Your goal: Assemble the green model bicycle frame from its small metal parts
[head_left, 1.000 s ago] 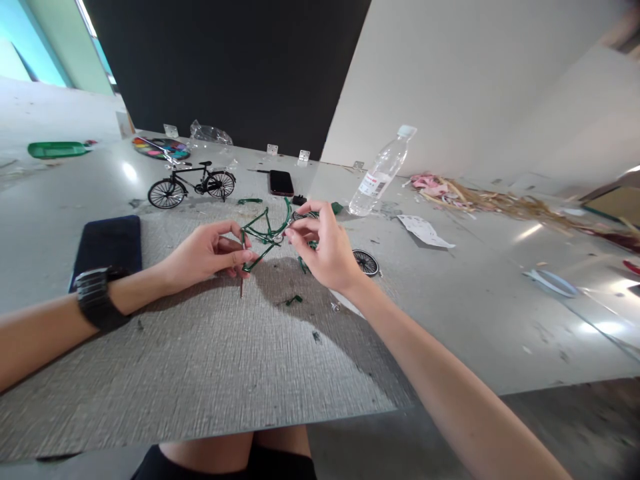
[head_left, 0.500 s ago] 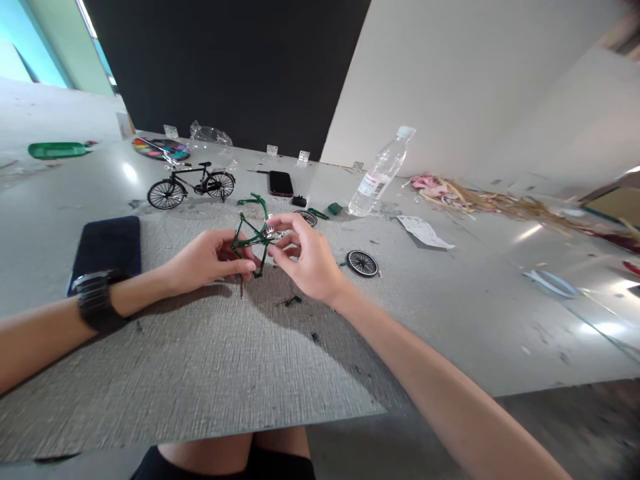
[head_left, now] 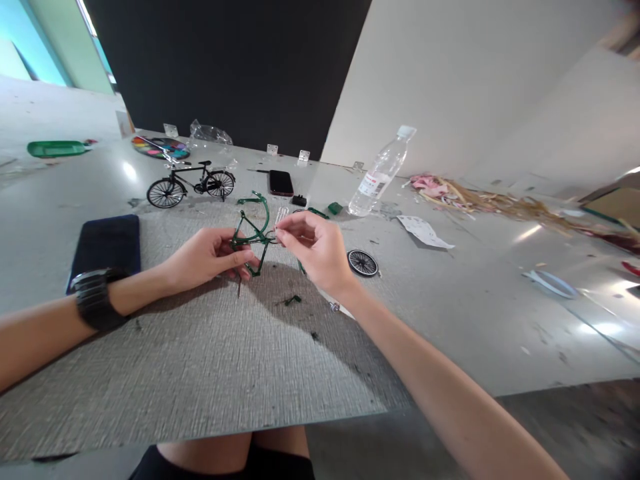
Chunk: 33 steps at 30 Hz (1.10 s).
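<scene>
A small green bicycle frame (head_left: 260,236) is held upright above the grey mat by my left hand (head_left: 207,258), whose fingers close on its lower left part. Just right of the frame, my right hand (head_left: 320,250) is pinched, its fingertips at a small thing too tiny to make out. Behind those fingertips lie thin silvery parts (head_left: 282,215). A small wheel (head_left: 363,263) rests right of my right hand. Small green pieces (head_left: 293,301) lie on the mat below the hands.
A black model bicycle (head_left: 193,185) stands at the back left, behind a dark blue case (head_left: 107,247). Farther back are a phone (head_left: 281,183) and a paint palette (head_left: 161,148). A plastic bottle (head_left: 375,183) and a paper sheet (head_left: 424,231) are at the right.
My right hand has moved slightly right, away from the green frame, and its fingers have drawn together. Silvery parts behind it show more. My left hand has shifted barely, still holding the frame.
</scene>
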Tool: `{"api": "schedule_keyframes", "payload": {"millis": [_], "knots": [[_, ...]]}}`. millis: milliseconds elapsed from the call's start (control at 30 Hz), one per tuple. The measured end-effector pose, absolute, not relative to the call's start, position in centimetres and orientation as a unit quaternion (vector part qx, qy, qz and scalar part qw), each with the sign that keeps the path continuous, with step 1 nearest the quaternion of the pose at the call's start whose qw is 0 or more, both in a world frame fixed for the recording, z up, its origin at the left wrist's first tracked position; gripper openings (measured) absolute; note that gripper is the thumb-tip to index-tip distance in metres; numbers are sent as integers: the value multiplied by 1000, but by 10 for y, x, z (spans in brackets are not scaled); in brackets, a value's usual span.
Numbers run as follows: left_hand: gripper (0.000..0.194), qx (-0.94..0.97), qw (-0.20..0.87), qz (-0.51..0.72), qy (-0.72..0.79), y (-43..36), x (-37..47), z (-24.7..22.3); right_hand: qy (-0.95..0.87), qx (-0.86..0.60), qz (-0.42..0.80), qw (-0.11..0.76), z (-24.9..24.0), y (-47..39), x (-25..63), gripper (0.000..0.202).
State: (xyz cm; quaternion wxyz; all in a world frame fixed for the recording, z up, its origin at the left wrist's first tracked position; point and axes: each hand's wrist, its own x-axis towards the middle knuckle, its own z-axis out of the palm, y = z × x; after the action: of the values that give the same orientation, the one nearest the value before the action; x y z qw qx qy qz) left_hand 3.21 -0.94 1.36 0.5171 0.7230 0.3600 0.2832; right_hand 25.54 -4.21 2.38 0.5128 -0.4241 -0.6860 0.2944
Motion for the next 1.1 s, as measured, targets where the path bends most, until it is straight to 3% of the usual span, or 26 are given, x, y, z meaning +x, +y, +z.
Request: {"api": "schedule_keyframes", "payload": {"millis": [167,433,900,1100], "knots": [[24,722,518,280,362,-10,33,15,-663,-428,336,515,26,-42,256,39],[26,721,522,275,363,-9,32,13,-659,-434,355,502,23,-38,255,17],[25,719,530,268,360,-10,32,14,-657,-446,368,484,26,-38,262,39],[27,729,520,267,358,-10,32,14,-660,-467,358,467,24,-37,264,37]]}}
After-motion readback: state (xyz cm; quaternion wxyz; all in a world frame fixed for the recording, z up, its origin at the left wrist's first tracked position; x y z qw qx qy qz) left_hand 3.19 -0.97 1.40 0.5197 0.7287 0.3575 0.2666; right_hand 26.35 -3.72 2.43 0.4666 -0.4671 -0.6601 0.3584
